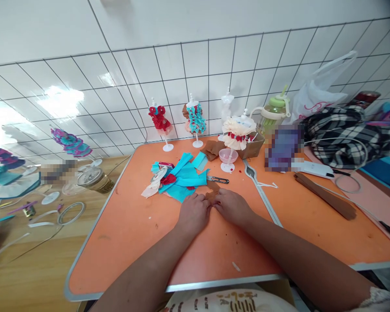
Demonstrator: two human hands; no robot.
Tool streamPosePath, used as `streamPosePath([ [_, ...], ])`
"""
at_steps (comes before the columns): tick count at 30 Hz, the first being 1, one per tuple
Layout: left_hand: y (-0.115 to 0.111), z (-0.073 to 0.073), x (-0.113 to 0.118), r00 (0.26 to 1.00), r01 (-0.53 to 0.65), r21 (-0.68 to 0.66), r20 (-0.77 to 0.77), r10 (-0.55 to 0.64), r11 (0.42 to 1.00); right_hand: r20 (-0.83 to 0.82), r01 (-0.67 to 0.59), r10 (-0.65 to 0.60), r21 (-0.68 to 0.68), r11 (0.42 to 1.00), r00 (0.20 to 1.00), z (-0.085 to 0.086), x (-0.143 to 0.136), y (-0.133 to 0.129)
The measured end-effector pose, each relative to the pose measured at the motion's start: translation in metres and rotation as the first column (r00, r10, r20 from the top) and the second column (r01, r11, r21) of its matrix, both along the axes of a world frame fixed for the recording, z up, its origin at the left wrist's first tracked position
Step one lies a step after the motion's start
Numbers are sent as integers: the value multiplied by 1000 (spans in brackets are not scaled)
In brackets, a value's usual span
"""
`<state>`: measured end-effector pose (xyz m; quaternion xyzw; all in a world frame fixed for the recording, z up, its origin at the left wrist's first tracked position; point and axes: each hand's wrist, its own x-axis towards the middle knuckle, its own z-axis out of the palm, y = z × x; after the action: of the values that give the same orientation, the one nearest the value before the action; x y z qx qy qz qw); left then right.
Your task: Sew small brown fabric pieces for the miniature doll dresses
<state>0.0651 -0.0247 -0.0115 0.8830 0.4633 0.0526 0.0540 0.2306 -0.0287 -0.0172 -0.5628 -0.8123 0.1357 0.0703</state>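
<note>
My left hand and my right hand meet over the orange table, fingers pinched together on a piece of brown crepe paper. Much of that piece is hidden by the fingers. Just beyond the hands lie turquoise crepe paper strips with red bits among them. A pair of black thread snips rests right behind my right hand. To the left of the strips is a white round item, perhaps a tape roll. Another brown crumpled piece lies farther back.
Small dress forms in red, turquoise and cream stand along the tiled wall. A pink bowl sits near them. On the right are a green-lidded bottle, a folded brown strip and plaid cloth.
</note>
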Motion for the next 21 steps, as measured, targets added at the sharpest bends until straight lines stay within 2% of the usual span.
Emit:
streamPosePath([
  [4,1,-1,-2,1000,22,13,18,-22,1000,-57,32,-32,7,999,998,0,1,-1],
  [11,2,-2,-5,998,-6,15,63,5,1000,-68,-3,4,5,1000,998,-3,2,0],
  [14,2,-2,-3,994,-15,20,105,13,1000,-55,-5,5,1,1000,998,-3,3,1],
  [21,5,-8,0,997,35,15,72,-36,999,18,1,-1,6,1000,1000,0,3,-1],
])
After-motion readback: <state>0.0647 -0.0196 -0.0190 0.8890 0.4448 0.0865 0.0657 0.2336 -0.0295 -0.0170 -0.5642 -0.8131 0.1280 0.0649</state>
